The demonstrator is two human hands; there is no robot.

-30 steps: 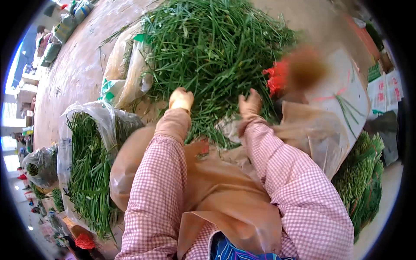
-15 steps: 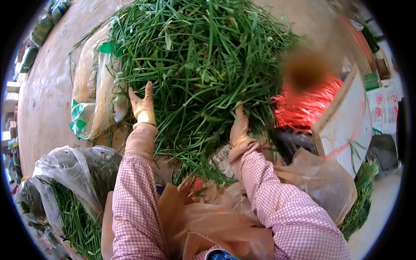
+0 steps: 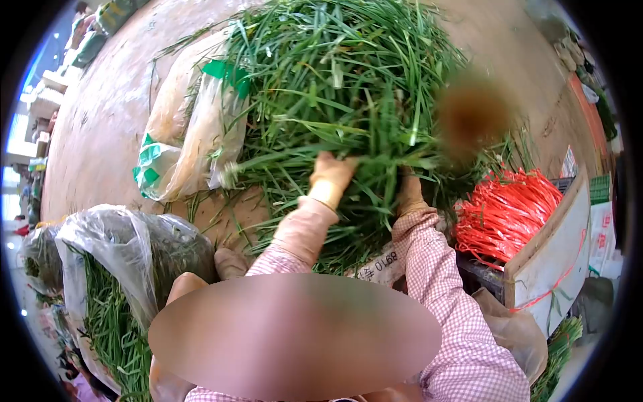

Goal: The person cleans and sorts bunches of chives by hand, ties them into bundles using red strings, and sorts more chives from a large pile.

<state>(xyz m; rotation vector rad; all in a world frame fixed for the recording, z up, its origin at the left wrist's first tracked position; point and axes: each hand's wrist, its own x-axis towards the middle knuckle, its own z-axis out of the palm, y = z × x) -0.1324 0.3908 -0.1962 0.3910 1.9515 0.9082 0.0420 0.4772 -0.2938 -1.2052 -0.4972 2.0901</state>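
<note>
A large heap of long green leaves, which look like chives (image 3: pixel 348 87), spreads over the surface in front of me. My left hand (image 3: pixel 332 177), in a pale yellow glove, is closed at the near side of the heap, with chives between thumb and fingers. To its right, my right hand (image 3: pixel 409 194) reaches in under the leaves. Its fingers are hidden there. Some leaves around both hands are smeared by motion.
Left of the heap lies a clear plastic bag (image 3: pixel 201 134) with green patches. A wrapped bundle of greens (image 3: pixel 120 321) stands at lower left. At right, red plastic string (image 3: pixel 506 214) sits beside a white board (image 3: pixel 556 261). A blurred oval covers the lower middle.
My left hand has moved right from the heap's left edge, going from open to closed on chives. My right hand has gone deeper under the leaves. The view has shifted somewhat.
</note>
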